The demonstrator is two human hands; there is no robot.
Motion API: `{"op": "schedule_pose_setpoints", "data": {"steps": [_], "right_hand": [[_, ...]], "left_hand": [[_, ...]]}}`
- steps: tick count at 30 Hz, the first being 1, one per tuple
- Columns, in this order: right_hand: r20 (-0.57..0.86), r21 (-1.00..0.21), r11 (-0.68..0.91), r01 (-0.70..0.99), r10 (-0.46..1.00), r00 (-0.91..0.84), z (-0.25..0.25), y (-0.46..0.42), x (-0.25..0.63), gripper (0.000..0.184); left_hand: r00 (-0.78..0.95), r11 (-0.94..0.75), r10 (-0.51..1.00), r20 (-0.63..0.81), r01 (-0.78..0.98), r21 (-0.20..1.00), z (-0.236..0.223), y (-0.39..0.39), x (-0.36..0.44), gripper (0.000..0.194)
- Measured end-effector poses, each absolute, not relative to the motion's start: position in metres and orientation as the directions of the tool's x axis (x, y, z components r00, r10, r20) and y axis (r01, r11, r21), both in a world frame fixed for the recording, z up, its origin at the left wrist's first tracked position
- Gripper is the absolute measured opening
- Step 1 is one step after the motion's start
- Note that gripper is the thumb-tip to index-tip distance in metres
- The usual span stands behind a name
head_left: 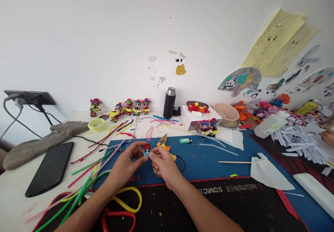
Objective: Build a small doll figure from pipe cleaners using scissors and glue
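Observation:
Between both hands, above the blue mat [203, 165], is a small figurine [146, 149] with a red top and a pale blue lower part. My left hand [129, 160] grips its left side between thumb and fingers. At its right edge, the fingertips of my right hand [163, 162] are pinched together; whether they hold a separate small piece is too small to make out. A yellow glue gun [163, 142] lies just behind my right hand. Yellow-handled scissors [139, 199] and a red-handled pair [118, 214] lie below my forearms.
Pipe cleaners [86, 176] spread over the left side. A phone [50, 169] lies at far left. Several finished figurines [137, 106] stand along the wall, near a black thermos [169, 103] and a white box [186, 118]. Paper strips [300, 141] and another person's hand [327, 138] are at right.

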State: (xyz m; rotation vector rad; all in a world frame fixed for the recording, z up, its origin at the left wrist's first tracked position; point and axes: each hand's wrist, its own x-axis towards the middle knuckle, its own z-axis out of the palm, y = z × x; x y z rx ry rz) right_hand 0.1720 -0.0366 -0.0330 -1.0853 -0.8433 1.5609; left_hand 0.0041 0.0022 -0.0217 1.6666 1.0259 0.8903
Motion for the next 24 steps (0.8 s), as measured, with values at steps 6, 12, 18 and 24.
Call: {"op": "schedule_pose_setpoints", "data": {"steps": [6, 12, 18, 24], "right_hand": [[-0.202, -0.920, -0.216, -0.326, 0.976, -0.076, -0.0271, -0.0382, 0.1731, 0.042], [-0.207, -0.919, -0.217, -0.330, 0.976, -0.067, -0.0283, -0.0360, 0.1748, 0.041], [-0.210, -0.917, -0.221, -0.333, 0.975, -0.069, -0.0274, -0.0367, 0.1749, 0.039], [-0.207, -0.921, -0.223, -0.320, 0.975, -0.083, -0.0273, -0.0385, 0.1730, 0.041]], "left_hand": [[0.383, -0.203, 0.918, 0.104, 0.227, 0.952, -0.0241, 0.0018, 0.0020, 0.043], [0.370, -0.197, 0.923, 0.103, 0.226, 0.954, -0.0241, 0.0020, 0.0030, 0.043], [0.364, -0.186, 0.927, 0.096, 0.220, 0.958, -0.0201, 0.0010, 0.0028, 0.044], [0.362, -0.183, 0.927, 0.095, 0.218, 0.959, -0.0173, 0.0006, 0.0039, 0.041]]}}
